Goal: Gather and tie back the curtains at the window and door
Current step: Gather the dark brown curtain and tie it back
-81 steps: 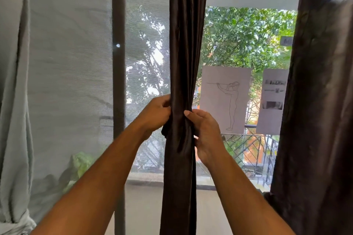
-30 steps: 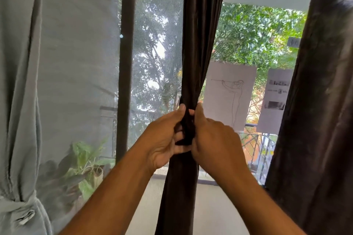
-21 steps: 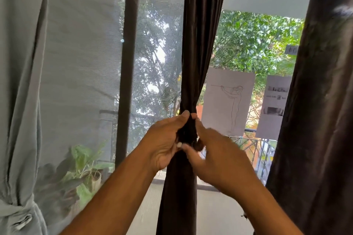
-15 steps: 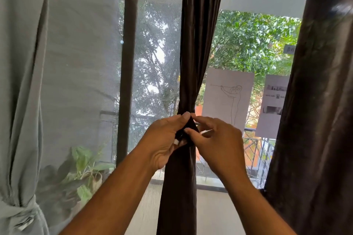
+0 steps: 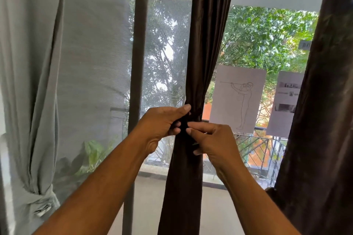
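A dark brown curtain (image 5: 207, 44) hangs bunched into a narrow column in front of the window. My left hand (image 5: 160, 126) grips the bunch from the left at its pinched waist, thumb on top. My right hand (image 5: 214, 141) pinches something at that same spot from the right; a tie there is too dark to make out. A second dark brown curtain (image 5: 324, 120) hangs loose along the right edge. At the far left a grey curtain (image 5: 32, 101) is gathered and held by a grey tie (image 5: 41, 199) low down.
A dark vertical frame post (image 5: 136, 82) stands behind a mesh screen (image 5: 91, 63). Two paper sheets (image 5: 236, 99) are stuck on the glass at right. Outside are trees, a potted plant (image 5: 93, 154) and a balcony railing (image 5: 261, 150).
Both hands stay at the curtain's waist. Over the last second the right hand's fingers came round from the side to pinch at the front, and the left hand shifted its grip slightly.
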